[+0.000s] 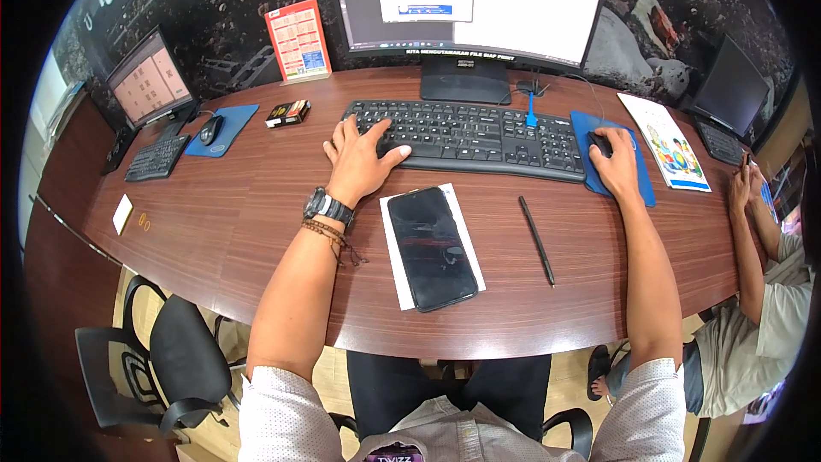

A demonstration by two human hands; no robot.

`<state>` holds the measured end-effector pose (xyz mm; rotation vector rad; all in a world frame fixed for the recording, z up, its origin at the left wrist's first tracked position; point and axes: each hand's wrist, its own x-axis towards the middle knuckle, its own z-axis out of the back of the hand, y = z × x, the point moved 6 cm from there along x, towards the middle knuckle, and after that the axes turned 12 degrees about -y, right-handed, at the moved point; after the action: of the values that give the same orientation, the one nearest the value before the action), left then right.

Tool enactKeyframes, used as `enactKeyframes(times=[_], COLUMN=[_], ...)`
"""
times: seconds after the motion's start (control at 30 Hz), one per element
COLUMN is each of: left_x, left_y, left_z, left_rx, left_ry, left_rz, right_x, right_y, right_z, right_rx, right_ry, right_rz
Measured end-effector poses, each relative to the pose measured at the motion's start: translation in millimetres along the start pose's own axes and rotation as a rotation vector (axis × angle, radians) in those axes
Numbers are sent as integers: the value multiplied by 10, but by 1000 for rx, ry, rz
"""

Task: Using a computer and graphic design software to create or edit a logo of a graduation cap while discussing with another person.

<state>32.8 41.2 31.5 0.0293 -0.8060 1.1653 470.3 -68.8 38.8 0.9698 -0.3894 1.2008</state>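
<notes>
My left hand [361, 157] rests at the left end of a black keyboard [462, 139], fingers spread over the keys and thumb stretched out to the right. A dark watch and beaded bracelets circle that wrist. Under my right hand [617, 162] is a black computer mouse [601, 145], gripped on a blue mouse pad [648, 192]. Between my forearms a black smartphone [428, 248] lies on a white sheet of paper [472, 261]. To its right lies a slim black pen [536, 241]. A large monitor [530, 21] with open windows stands behind the keyboard.
On the left are a second monitor [150, 77], a keyboard [156, 157] and a mouse [211, 129]. A desk calendar [298, 39] and a small box [288, 113] stand nearby. A booklet [667, 141] lies right. Another person [770, 291] sits at the right; an office chair [184, 355] stands lower left.
</notes>
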Motion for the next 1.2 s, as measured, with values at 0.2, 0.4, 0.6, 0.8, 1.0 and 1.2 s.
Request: enactKeyframes(times=[0.2, 0.4, 0.6, 0.8, 1.0, 1.2], left_x=[-30, -6, 1, -5, -7, -14], left_y=[36, -32, 12, 6, -4, 15], left_z=[-6, 10, -10, -11, -3, 25], left_rx=[1, 45, -1, 24, 40, 40], left_ry=[61, 77, 84, 81, 69, 58], left_rz=[31, 32, 43, 39, 34, 35], right_x=[-16, -4, -4, 4, 5, 6], right_y=[-17, -22, 17, -47, -52, 39], right_z=[-43, -15, -10, -33, -16, -39], right_rx=[15, 10, 43, -6, 10, 33], right_ry=[-17, -1, -32, -12, -22, -6], right_rz=[33, 5, 0, -22, -17, 24])
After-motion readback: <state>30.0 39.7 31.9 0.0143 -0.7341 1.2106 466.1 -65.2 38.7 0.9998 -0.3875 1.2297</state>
